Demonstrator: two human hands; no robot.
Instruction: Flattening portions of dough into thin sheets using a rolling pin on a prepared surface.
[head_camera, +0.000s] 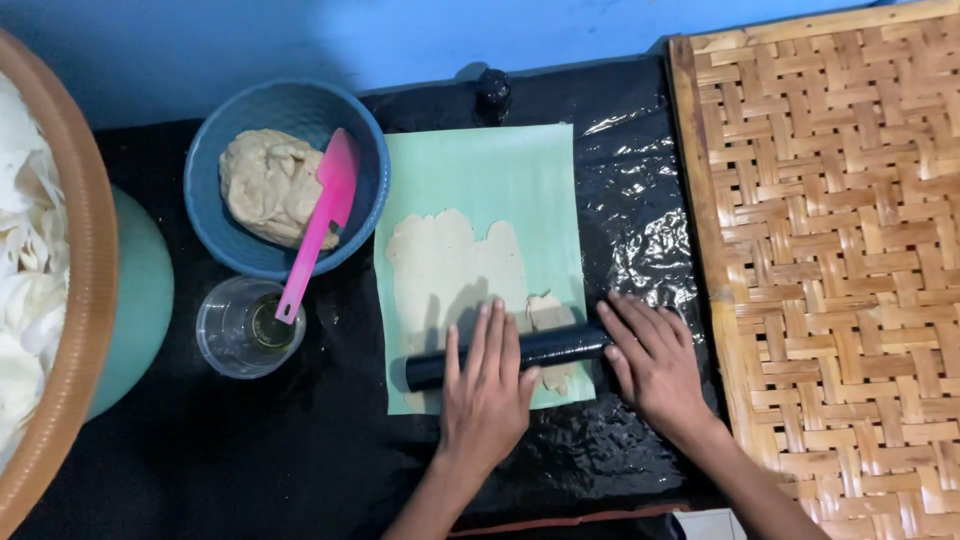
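Both hands, left (487, 395) & right (655, 362), flat open on black roller (545, 350), ctr frame; black plastic sheet (640, 230), blue wall (400, 40) top.

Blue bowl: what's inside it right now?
The blue bowl holds a lump of beige dough and a pink spatula leaning over its rim. The bowl's bottom under the dough is covered.

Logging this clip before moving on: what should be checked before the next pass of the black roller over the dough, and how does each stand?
1. Both hands on the black roller: ok, left hand and right hand lie flat on it.
2. Roller across the green sheet: ok.
3. Dough layer within the sheet: ok.
4. Even thickness: cannot tell.
5. Pink spatula out of the way in the blue bowl: ok.
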